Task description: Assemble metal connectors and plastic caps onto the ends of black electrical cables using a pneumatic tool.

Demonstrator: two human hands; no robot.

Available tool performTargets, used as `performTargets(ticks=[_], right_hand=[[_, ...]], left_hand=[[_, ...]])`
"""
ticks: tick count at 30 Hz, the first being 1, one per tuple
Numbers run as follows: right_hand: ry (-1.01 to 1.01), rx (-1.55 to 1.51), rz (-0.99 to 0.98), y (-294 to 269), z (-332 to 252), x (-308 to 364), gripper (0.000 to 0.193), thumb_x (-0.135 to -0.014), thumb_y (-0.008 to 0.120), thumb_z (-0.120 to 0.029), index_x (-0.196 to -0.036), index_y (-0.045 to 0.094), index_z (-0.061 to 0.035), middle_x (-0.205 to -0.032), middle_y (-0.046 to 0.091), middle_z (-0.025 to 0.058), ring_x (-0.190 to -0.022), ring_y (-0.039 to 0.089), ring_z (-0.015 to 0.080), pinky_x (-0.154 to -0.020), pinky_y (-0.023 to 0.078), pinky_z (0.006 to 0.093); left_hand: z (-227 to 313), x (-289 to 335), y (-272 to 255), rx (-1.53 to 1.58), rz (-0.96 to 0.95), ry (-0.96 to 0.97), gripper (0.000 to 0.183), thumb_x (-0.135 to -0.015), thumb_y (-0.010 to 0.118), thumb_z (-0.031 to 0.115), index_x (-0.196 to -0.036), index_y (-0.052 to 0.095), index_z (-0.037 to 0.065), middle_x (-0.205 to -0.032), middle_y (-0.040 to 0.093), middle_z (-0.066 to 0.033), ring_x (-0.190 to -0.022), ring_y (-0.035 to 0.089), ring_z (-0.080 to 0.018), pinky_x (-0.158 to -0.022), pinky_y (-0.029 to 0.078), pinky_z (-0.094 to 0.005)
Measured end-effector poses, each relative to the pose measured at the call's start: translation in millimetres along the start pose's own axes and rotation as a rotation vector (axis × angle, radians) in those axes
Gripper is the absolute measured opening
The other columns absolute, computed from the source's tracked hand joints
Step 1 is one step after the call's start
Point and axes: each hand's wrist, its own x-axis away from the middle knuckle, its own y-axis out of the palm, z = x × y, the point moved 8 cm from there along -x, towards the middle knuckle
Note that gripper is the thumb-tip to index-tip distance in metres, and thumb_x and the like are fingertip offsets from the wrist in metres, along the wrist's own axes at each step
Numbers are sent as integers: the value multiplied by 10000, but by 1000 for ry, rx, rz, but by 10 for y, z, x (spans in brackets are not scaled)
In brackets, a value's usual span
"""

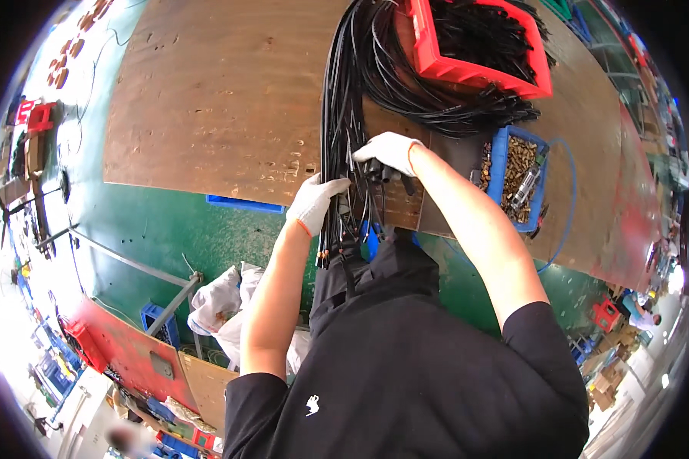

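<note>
A thick bundle of black cables (pixel 335 99) runs down over the near edge of the wooden table, its ends with copper-coloured tips hanging toward my lap. My left hand (pixel 311 202), in a white glove, is closed around the bundle's left side near the edge, thumb across the cables. To its right, my gloved right hand (pixel 388 153) has its fingers bent and pressed onto the cables. Short black tubes (pixel 379 173) show beneath the right palm; whether the hand holds them too is hard to see.
A red crate (pixel 467 73) of black parts stands at the far right, with coiled cables beside it. Nearer, a blue bin (pixel 500 168) holds brass fittings and a metal tool. A thin blue hose (pixel 570 222) curves beside it. White sacks (pixel 216 298) lie on the green floor at left.
</note>
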Motion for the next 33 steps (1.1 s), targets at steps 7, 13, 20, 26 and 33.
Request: performTargets(ticks=[7,13,20,26,33], right_hand=[[-31,-100,-131,70,80,249,186,-977,738,-281,-994,718,-96,-776,731,33,-551,617,119,-478,442,270],[-127,189,-275,601,551,743,385,-945,793,-317,-1143,765,12,-1025,773,77,-977,660,141,-892,536,332],[-70,321,-272,861,961,993,444,-888,794,-416,-1110,780,-32,-1015,782,142,-962,710,235,-894,535,387],[-146,430,-266,958,1002,1136,503,-876,768,-479,-1132,776,-46,-1054,780,178,-974,723,303,-905,540,413],[-132,617,-248,988,1059,1359,707,-863,755,-569,-1277,734,4,-1104,770,240,-1068,729,369,-933,550,441]], left_hand=[[-125,-36,-36,265,-83,-92,206,-949,720,107,-1111,695,-17,-946,715,-101,-726,700,-217,-683,616,-346],[-225,-152,-38,250,-154,-123,165,-945,749,85,-1090,719,10,-936,736,-95,-766,738,-245,-703,631,-399],[-279,-207,20,118,-144,-186,154,-910,793,69,-1051,765,13,-928,780,-81,-791,747,-217,-737,627,-369],[-180,-142,100,31,-137,-96,181,-888,798,99,-1043,768,9,-899,770,-87,-740,719,-197,-692,605,-351],[-205,-71,277,156,-126,-6,143,-925,760,123,-1004,735,7,-824,703,-58,-696,686,-176,-640,591,-333]])
